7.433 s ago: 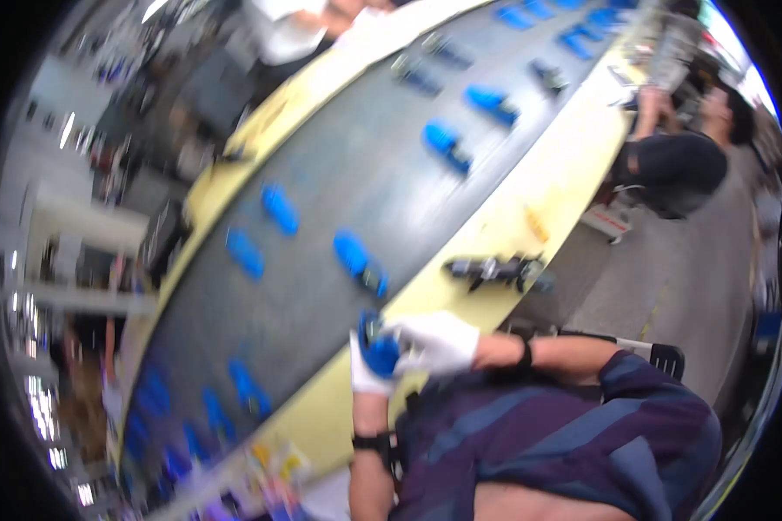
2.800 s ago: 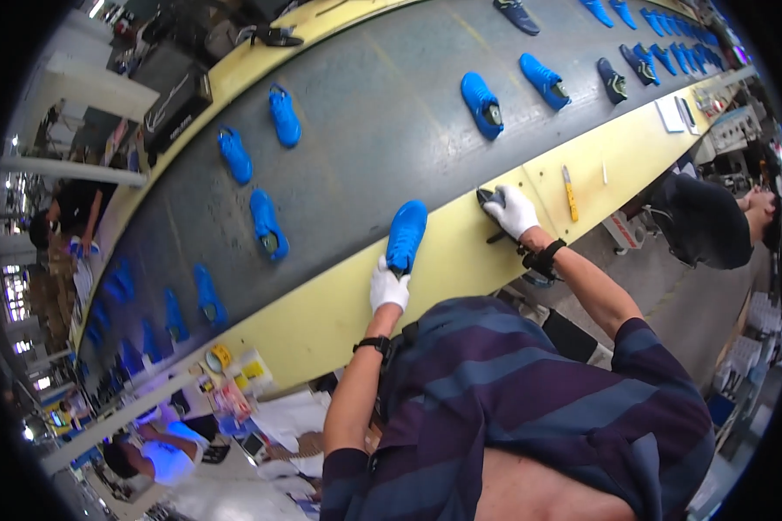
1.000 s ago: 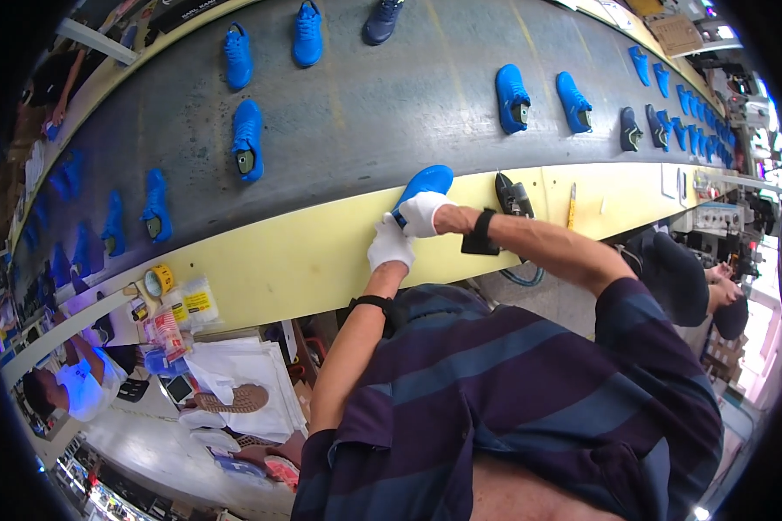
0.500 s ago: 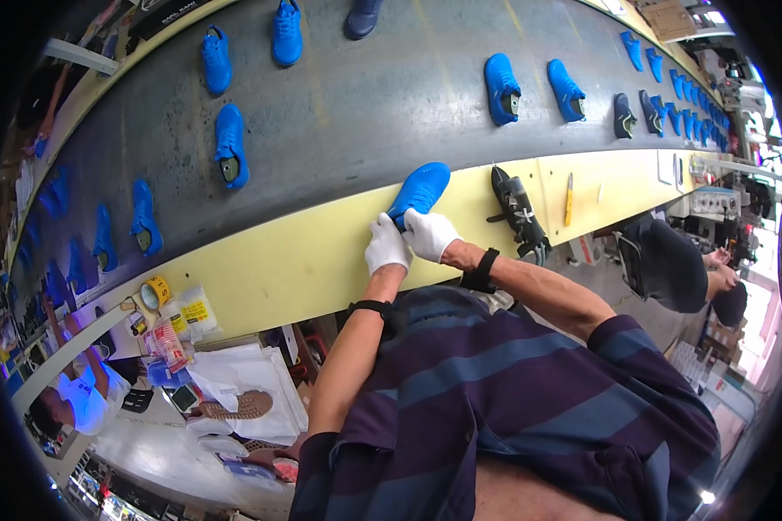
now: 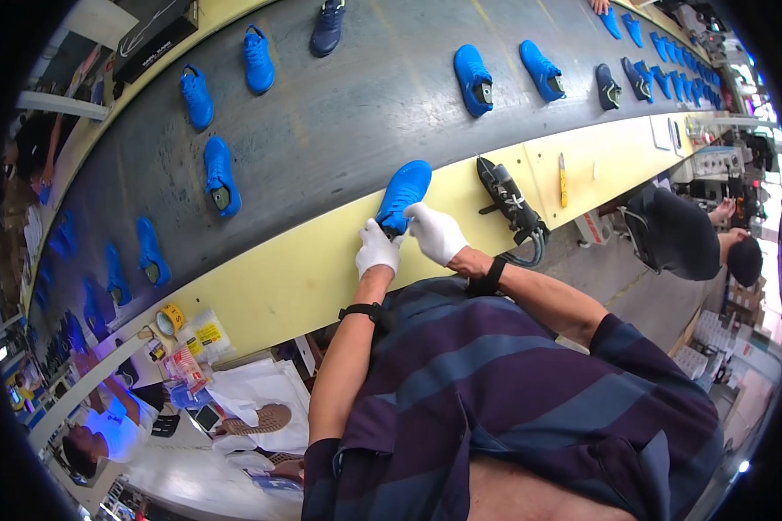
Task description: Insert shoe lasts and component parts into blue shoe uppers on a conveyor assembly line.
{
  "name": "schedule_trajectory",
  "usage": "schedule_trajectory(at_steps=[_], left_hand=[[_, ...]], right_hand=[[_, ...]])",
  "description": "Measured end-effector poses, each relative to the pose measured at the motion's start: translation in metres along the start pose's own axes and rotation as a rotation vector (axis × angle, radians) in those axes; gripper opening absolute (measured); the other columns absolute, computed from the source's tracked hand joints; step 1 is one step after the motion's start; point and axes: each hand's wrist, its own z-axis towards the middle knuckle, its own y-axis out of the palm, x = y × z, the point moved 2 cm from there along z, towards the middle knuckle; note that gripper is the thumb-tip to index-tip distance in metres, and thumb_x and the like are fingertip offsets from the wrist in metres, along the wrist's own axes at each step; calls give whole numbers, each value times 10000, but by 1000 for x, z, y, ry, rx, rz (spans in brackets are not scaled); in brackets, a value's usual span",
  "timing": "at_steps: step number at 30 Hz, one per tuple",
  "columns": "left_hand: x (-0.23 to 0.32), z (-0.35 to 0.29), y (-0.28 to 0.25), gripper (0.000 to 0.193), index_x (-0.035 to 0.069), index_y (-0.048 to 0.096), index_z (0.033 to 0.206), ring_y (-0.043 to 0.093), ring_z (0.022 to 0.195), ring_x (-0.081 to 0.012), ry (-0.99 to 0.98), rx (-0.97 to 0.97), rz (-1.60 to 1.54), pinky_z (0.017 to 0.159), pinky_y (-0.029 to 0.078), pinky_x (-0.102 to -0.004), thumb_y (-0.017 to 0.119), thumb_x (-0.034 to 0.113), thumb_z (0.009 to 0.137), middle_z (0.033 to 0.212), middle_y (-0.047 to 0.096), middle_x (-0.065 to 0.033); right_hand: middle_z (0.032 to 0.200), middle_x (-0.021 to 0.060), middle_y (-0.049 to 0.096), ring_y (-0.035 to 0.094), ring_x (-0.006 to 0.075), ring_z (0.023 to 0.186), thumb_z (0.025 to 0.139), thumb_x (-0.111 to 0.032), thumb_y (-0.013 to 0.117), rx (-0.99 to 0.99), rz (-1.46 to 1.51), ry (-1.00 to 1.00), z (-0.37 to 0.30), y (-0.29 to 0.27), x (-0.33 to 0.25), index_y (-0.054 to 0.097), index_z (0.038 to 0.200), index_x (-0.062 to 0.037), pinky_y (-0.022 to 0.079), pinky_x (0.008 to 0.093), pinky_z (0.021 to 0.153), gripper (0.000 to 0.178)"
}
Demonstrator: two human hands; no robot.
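Observation:
A blue lace-up sneaker (image 5: 406, 187) lies at the yellow table's edge by the grey belt, its toe pointing away from me. My left hand (image 5: 378, 250), in a white glove, is closed on the heel end at the dark opening. My right hand (image 5: 438, 236), gloved too, is just right of the laces with its fingers drawn together. Whether a lace or anything else is between them is too small to tell. A black tool with a hose (image 5: 511, 201) rests on the table right of this hand, and a yellow cutter knife (image 5: 562, 180) lies beyond it.
Blue and dark sneakers stand on the grey belt (image 5: 347, 113), among them a blue pair (image 5: 474, 81) ahead. Yellow tape (image 5: 170, 319) and small bags (image 5: 207, 337) are at the table's left end. A seated person (image 5: 669, 230) is at right, another person (image 5: 113, 425) at left.
My right hand has drawn off the sneaker's opening a little to the right; my left hand keeps its hold at the heel. The whole view has turned slightly.

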Motion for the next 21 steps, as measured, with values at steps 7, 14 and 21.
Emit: schedule_trajectory(at_steps=[7, 14, 21], left_hand=[[7, 3, 5, 812, 16, 420, 1474, 678, 1170, -438, 23, -215, 55, 1014, 543, -485, 771, 467, 897, 1435, 553, -277], [13, 18, 8, 1000, -41, 366, 1573, 585, 1355, -407, 136, -106, -151, 1123, 459, -457, 544, 720, 949, 1453, 563, -337], [23, 24, 9, 916, 6, 303, 1602, 620, 1276, -457, 74, -224, 123, 1064, 503, -519, 464, 677, 1000, 1449, 566, -307]], right_hand=[[956, 225, 763, 760, 339, 869, 949, -387, 714, 52, 308, 740, 9, 22, 62, 627, 1239, 94, 594, 434, 803, 568], [1042, 260, 753, 756, 367, 941, 946, -398, 695, 35, 298, 592, 1, 20, 79, 663, 1213, 72, 587, 440, 857, 542], [1029, 304, 731, 723, 456, 953, 940, -312, 614, -66, 97, 434, 8, 12, 64, 685, 1156, 69, 566, 487, 888, 443]])
